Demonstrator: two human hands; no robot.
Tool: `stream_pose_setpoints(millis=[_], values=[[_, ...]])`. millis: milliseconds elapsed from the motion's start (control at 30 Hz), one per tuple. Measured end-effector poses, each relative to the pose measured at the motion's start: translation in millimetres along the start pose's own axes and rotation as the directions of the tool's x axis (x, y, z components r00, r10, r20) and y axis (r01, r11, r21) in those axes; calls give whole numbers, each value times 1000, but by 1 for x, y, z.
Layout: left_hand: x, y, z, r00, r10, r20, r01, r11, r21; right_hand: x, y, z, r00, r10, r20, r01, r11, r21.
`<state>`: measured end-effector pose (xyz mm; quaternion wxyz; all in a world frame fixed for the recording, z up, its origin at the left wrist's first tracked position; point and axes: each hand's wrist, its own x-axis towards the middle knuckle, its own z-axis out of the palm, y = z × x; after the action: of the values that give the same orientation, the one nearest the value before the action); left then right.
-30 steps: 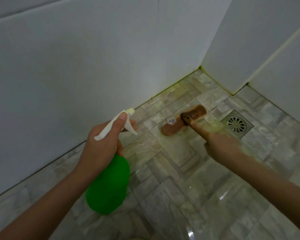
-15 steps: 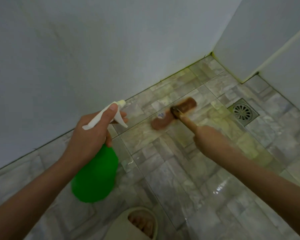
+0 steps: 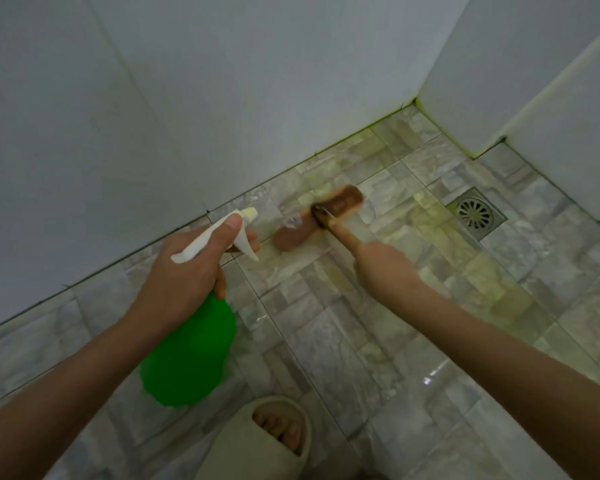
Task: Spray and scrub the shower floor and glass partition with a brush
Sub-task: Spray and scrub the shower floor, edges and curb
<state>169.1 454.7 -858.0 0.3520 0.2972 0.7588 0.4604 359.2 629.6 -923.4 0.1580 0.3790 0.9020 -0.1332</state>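
Observation:
My left hand (image 3: pixel 184 268) grips a green spray bottle (image 3: pixel 187 355) by its white trigger head (image 3: pixel 219 233), index finger on top, nozzle pointing toward the wall. My right hand (image 3: pixel 378 261) holds the wooden handle of a brown scrub brush (image 3: pixel 319 216), whose long head lies flat on the grey stone-pattern shower floor (image 3: pixel 361 341) close to the white wall. The brush head is blurred. Yellowish patches show on the tiles to the right of the brush.
A round metal floor drain (image 3: pixel 475 214) sits to the right of the brush. White tiled walls (image 3: pixel 222 98) meet in a corner at the upper right. My foot in a beige slipper (image 3: pixel 267 441) stands at the bottom centre.
The brush head has slid along the floor by the wall, back and forth. The view has tilted down, bringing the slippered foot into sight. Both hands keep their grips.

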Motion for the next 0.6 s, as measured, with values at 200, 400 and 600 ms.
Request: stream_pose_setpoints(millis=[200,400,600], values=[[0,5,7,999,33,30,-33,999,12,-42,4,6,999,32,37,-33,999,15],[-5,12,17,996,36,80,-35,999,-6,-147,17,17,949,255,187,-259,966,-2],[-7,16,47,986,51,161,-52,999,2,-43,43,10,949,314,34,-315,947,60]])
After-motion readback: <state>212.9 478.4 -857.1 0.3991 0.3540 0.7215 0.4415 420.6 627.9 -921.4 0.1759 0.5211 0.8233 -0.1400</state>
